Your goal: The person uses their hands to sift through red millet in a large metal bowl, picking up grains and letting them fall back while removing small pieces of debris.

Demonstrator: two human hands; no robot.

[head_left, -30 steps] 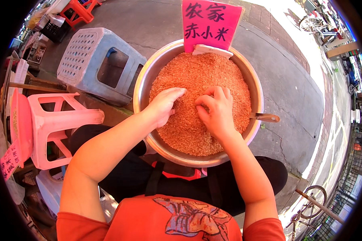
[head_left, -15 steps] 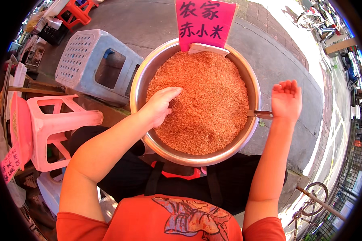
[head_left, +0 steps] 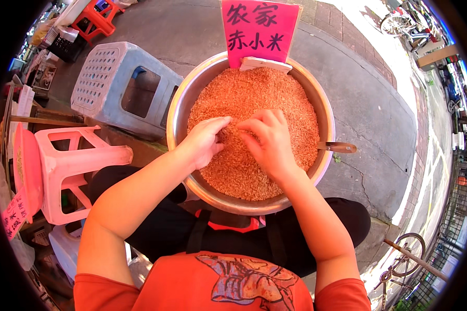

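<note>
A large round metal basin [head_left: 176, 111] is heaped with small reddish-brown grains [head_left: 259, 176]. Over its left half, my left hand [head_left: 206, 140] has its fingers stretched forward and its thumb apart, palm turned inward; I see nothing held in it. Facing it above the middle of the heap is my right hand [head_left: 269, 142], its fingers bent and thumb drawn toward the fingertips in a pinch. Whatever lies between those fingertips is too small to make out. At the right rim sticks out the brown handle [head_left: 340, 147] of a utensil whose other end is buried in the grains.
A pink card sign [head_left: 262, 31] in a pale holder [head_left: 266, 64] stands at the basin's far edge. To the left are a grey-blue plastic stool [head_left: 104, 78], a pink stool [head_left: 62, 155] and a red stool [head_left: 94, 20]. A bicycle [head_left: 407, 256] stands at lower right.
My right hand has swung left from outside the basin's right rim to above the grains, its fingers now in a pinch. My left hand stays nearly in place.
</note>
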